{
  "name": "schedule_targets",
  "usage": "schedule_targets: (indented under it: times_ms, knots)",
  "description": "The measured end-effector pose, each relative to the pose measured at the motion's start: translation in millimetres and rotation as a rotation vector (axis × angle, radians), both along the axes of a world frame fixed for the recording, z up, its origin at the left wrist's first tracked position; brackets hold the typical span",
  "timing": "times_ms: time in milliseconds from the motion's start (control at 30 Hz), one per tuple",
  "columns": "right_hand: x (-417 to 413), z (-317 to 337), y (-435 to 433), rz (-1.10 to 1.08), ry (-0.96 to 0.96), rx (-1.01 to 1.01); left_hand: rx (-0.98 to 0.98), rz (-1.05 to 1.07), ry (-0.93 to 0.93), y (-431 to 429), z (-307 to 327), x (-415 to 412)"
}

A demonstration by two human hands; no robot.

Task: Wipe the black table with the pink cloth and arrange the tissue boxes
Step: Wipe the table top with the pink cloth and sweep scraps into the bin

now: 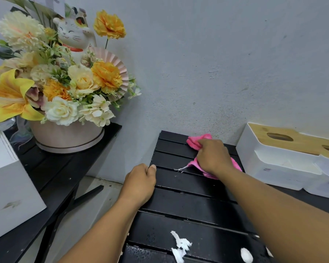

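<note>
The black slatted table fills the lower middle of the head view, against a grey wall. My right hand presses a pink cloth onto the far slats, fingers closed over it; a loose thread trails from the cloth to the left. My left hand grips the table's left edge, thumb on top. Two white tissue boxes with wooden lids stand on the table's right side. White paper scraps lie on the near slats, which look wet.
A second black table stands to the left, across a gap. It carries a pink pot of yellow and cream flowers with a waving cat figurine. A white box sits at its near end.
</note>
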State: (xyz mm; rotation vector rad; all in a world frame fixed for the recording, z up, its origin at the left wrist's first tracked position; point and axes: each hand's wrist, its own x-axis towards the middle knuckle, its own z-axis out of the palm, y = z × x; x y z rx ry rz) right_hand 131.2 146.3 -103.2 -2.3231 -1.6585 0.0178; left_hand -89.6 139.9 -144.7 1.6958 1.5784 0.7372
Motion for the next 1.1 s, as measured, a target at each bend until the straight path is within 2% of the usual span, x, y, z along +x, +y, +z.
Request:
schedule_targets:
  times_ms: [100, 167, 233, 367, 433, 700, 767, 967, 1100]
  knots:
    - [10.8, -1.0, -11.2, -0.098, 0.009, 0.015, -0.007, 0.000, -0.011, -2.0, 1.0, -0.9]
    - [2.9, -2.6, -16.9, -0.077, 0.046, 0.008, -0.015, 0.000, -0.018, -2.9, 1.8, -1.2]
    - [-7.3, -6.6, -26.1, 0.044, 0.052, 0.008, -0.018, -0.004, -0.026, -2.6, 1.6, -1.1]
    - [-15.3, -8.1, -55.2, 0.439, 0.034, 0.006, -0.022, -0.006, -0.030, -1.9, 1.0, -1.7]
    - [-6.8, -5.0, -55.3, 0.531, 0.031, 0.010, -0.023, -0.008, -0.024, -1.9, 1.3, -1.1]
    - [-29.1, -13.9, 11.1, 0.122, 0.098, 0.002, -0.021, -0.008, -0.017, -3.0, 2.4, -0.5]
    - [-41.2, -16.0, 19.9, 0.164, 0.107, 0.002, -0.019, -0.001, -0.021, -2.9, 2.3, -0.9]
    - [-47.4, -4.6, -20.0, 0.523, 0.194, 0.002, -0.015, 0.000, -0.017, -1.6, 0.4, -1.0]
    - [-21.4, 0.2, -28.2, 0.419, 0.157, 0.051, -0.022, -0.006, -0.020, -2.5, 0.9, -1.3]
